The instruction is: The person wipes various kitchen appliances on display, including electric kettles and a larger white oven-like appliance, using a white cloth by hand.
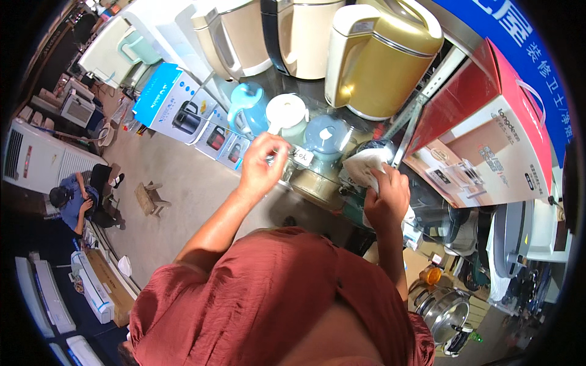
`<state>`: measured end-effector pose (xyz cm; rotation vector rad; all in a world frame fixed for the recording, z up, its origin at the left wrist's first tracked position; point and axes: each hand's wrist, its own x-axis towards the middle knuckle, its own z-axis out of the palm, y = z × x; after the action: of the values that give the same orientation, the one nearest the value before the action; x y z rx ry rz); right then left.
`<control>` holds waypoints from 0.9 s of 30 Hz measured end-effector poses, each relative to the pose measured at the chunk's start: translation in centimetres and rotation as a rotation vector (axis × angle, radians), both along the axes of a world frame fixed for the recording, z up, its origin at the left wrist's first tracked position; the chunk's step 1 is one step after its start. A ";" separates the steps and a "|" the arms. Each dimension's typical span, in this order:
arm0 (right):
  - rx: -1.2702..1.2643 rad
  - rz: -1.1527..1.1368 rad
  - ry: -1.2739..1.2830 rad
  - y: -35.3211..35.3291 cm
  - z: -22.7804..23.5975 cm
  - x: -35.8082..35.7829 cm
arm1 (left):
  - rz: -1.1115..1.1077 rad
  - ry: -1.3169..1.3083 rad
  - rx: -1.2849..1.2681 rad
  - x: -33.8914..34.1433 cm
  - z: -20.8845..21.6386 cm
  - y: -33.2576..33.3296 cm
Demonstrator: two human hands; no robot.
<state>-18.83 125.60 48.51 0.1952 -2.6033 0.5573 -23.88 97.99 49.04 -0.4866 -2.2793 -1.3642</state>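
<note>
Two hands (264,165) (389,195) near glass counter edge (285,183)

Rough, matt cloth (361,166) is gripped by the right hand (389,195). Beyond the grip, a glossy, metallic-looking finish is noted on the gold appliance (386,76); right of the grip, smooth printed cardboard is seen on the red-topped box (488,146); far left, matt wood is observed on the stool (148,200).

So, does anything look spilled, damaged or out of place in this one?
Nothing looks plainly spilled or damaged. The red box appears to lean, but near the fisheye rim that may just be lens bend. The crumpled white cloth is not stray: the right hand holds it.
</note>
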 end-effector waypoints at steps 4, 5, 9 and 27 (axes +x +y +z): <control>0.026 0.017 0.091 -0.1 -1.1 0.0 | 0.286 -0.199 0.675 -6.4 0.0 -5.9; 0.060 0.002 0.092 -0.1 -1.2 0.0 | 0.353 -0.256 0.781 -8.1 0.2 -7.5; 0.117 -0.021 0.131 -0.4 -1.1 0.2 | 0.617 0.068 0.418 -15.2 0.6 -11.8; 0.132 -0.076 0.065 -1.0 -1.0 0.1 | 0.168 -0.237 0.370 -19.9 5.6 -13.3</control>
<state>-18.69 124.58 47.52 0.1535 -2.5732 0.3463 -43.83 84.69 54.65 -0.0126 -2.1113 -1.7795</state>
